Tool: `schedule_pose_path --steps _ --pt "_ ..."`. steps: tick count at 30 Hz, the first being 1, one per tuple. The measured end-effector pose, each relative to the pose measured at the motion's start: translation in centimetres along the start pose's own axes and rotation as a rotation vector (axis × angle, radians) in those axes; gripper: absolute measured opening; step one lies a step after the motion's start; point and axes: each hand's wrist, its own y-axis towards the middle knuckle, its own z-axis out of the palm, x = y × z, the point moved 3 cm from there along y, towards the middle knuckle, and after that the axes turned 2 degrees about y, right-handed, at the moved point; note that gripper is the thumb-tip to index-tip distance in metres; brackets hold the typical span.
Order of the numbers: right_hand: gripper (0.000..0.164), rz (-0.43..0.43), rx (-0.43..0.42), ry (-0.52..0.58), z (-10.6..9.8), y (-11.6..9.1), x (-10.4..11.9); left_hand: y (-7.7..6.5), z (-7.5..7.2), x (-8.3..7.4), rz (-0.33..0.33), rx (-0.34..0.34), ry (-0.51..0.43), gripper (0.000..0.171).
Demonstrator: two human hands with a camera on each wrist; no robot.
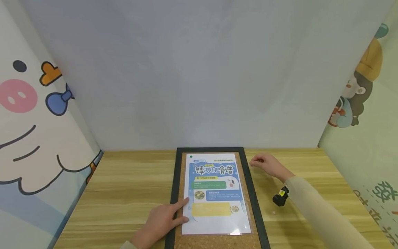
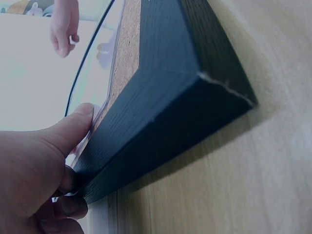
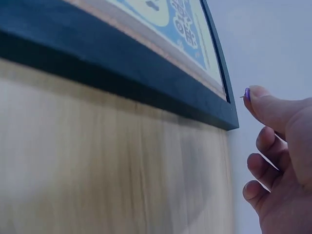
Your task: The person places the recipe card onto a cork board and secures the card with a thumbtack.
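Observation:
A printed sheet (image 1: 214,224) with a colourful Chinese poster design lies on a black-framed cork board (image 1: 217,240). Its upper left corner carries a green thumbtack (image 1: 191,156). My left hand (image 1: 161,218) lies across the left side of the frame, thumb and index finger extended onto the sheet's left edge; its other fingers sit by the frame's outer side in the left wrist view. Just right of the board's upper right part, my right hand (image 1: 269,166) pinches a purple thumbtack (image 3: 247,93) between thumb and index finger, the metal point facing the board.
The board rests on a wood-grain table (image 1: 130,186) against a grey-white wall (image 1: 199,76). A small pale object (image 1: 273,212) lies on the table right of the board. A black wrist camera (image 1: 281,197) is on the right wrist. Cartoon-printed panels flank both sides.

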Motion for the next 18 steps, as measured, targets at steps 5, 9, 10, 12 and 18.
schedule_pose_path --steps 5,9,10,12,18 --pt "0.023 0.021 -0.002 0.037 0.6 2.0 0.5 0.0 -0.1 0.0 0.003 0.006 0.0 0.069" --pt "0.025 0.054 -0.016 0.029 0.9 3.4 1.0 0.1 -0.2 0.1 0.015 0.003 -0.01 0.069" --pt "0.024 0.053 -0.025 0.025 1.1 3.7 1.1 0.1 -0.2 0.1 0.014 0.004 -0.012 0.069" --pt "0.024 0.052 -0.045 0.022 1.4 4.4 1.4 0.2 -0.2 0.1 0.008 0.008 -0.011 0.069" --pt "0.024 0.081 -0.078 0.047 2.9 5.9 1.7 0.2 -0.1 0.1 -0.009 0.043 -0.026 0.069"
